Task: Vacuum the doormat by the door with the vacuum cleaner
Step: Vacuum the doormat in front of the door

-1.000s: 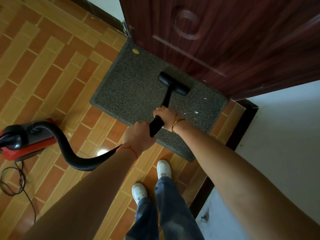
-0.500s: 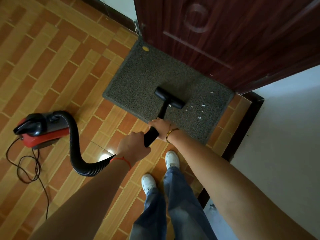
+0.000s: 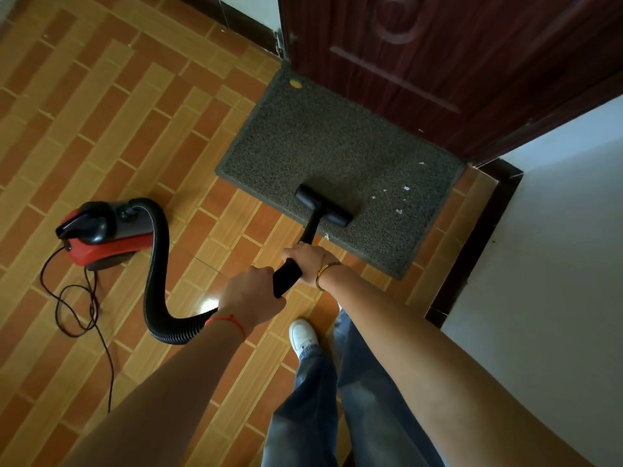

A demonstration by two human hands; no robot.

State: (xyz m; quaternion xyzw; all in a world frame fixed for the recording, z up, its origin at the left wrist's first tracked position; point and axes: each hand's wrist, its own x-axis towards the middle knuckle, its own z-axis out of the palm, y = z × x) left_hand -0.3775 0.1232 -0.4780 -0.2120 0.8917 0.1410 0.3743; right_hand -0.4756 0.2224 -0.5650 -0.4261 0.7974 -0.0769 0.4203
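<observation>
Left hand (image 3: 251,293) and right hand (image 3: 306,261) both wrapped tight round black wand (image 3: 286,276), frame middle. Nozzle (image 3: 323,206) sits on grey doormat (image 3: 323,153) near its lower edge. White bits (image 3: 387,193) right of nozzle. Red vacuum cleaner (image 3: 101,230) on floor, left.

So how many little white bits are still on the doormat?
5 on the doormat: one near the door, three mid-right, one lower. Another sits at the mat's near edge. The vacuum head may hide more.
</observation>
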